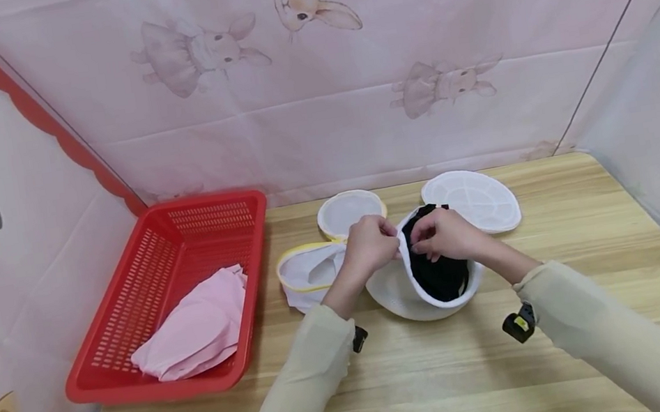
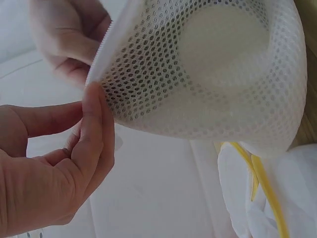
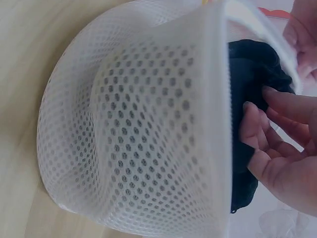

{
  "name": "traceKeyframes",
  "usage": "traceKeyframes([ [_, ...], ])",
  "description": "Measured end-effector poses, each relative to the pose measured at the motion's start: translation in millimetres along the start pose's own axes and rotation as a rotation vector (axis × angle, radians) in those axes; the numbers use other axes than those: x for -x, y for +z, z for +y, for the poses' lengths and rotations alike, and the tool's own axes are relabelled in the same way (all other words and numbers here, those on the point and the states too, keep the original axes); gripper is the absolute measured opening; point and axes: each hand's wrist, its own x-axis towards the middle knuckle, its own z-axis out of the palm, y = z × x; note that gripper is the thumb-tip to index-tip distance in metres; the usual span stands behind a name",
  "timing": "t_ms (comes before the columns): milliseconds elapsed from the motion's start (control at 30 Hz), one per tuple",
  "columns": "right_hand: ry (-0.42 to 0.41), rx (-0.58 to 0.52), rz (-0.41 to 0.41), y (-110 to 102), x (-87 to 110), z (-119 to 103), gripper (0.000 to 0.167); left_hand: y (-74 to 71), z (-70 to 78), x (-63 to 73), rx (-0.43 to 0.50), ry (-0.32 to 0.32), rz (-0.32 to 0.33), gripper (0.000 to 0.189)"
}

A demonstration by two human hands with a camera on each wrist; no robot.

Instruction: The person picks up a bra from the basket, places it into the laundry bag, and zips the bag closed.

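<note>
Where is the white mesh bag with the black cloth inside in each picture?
Head: the white mesh bag is just right of centre, below the middle.
Left wrist: the bag fills most of the upper right.
Right wrist: the bag fills the left and middle.
Shared landmark: the right hand, at the bag's opening in all three.

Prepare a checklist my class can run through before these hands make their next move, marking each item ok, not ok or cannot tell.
1. Left hand grips the white mesh bag: ok, pinching its rim.
2. Right hand at the black cloth: ok, curled fingers on it.
3. Black cloth wholly inside: not ok, some shows past the rim.
4. Bag closed: not ok, its mouth is open.
5. Anything else under the black cloth: cannot tell.
6. Pink cloth inside the red basket: ok.
</note>
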Motion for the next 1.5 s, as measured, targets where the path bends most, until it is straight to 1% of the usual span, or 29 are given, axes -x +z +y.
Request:
traceKeyframes([
  [100, 0.003, 0.033, -0.022, 2.5, -1.6, 1.4, 0.007, -1.1, 0.8, -0.6, 0.083, -0.046, -0.01, 0.007],
  [167, -0.001, 0.061, -0.045, 4.0, -2.1, 1.7, 0.007, -2.5, 1.3, -0.6, 0.108, -0.065, -0.016, 0.007],
  [267, -0.003, 0.091, -0.087, 4.5, -1.9, 1.3, 0.005, -3.8, -0.2, -0.6, 0.129, -0.076, -0.03, 0.007],
  [333, -0.003, 0.063, -0.121, 3.0, -0.9, 0.9, 0.002, -4.7, -2.2, -0.7, 0.141, -0.086, -0.041, 0.007],
  [467, 0.005, -0.028, -0.147, -6.1, 4.5, 1.0, 0.01, -6.9, -6.7, -1.3, 0.164, -0.105, -0.06, 0.007],
  [667, 0.002, -0.061, -0.107, -25.3, 21.1, -4.2, 0.018, -8.5, -12.6, -3.2, 0.203, -0.144, -0.082, 0.007],
  [767, -0.013, -0.065, -0.051, -31.5, 26.8, -7.5, 0.019, -8.4, -13.7, -3.5, 0.212, -0.154, -0.089, 0.007],
  [867, -0.018, -0.059, 0.031, -33.5, 26.1, -8.6, 0.02, -7.3, -12.8, -3.3, 0.223, -0.149, -0.096, 0.007],
  [967, -0.01, -0.06, 0.074, -29.6, 21.1, -8.0, 0.021, -5.2, -11.0, -2.8, 0.235, -0.145, -0.1, 0.007],
  [1033, -0.006, -0.047, 0.069, -24.0, 17.1, -7.7, 0.02, -3.3, -9.2, -2.2, 0.246, -0.14, -0.102, 0.008],
  [1133, -0.017, -0.012, 0.033, -12.8, 11.0, -7.3, 0.015, 0.3, -7.5, -1.6, 0.245, -0.123, -0.101, 0.008],
  [1200, -0.03, 0.034, 0.021, -4.9, 7.4, -7.7, 0.012, 2.5, -7.1, -1.4, 0.24, -0.107, -0.098, 0.009],
  [1333, -0.088, 0.138, 0.019, 6.1, 1.3, -7.4, 0.009, 5.3, -7.1, -1.0, 0.224, -0.084, -0.093, 0.008],
  [1433, -0.106, 0.214, 0.007, 9.2, -1.3, -8.7, 0.01, 5.9, -7.2, -0.6, 0.221, -0.074, -0.083, 0.009],
  [1500, -0.1, 0.262, -0.017, 10.0, -2.3, -9.5, 0.011, 5.7, -7.0, 0.1, 0.223, -0.071, -0.074, 0.009],
])
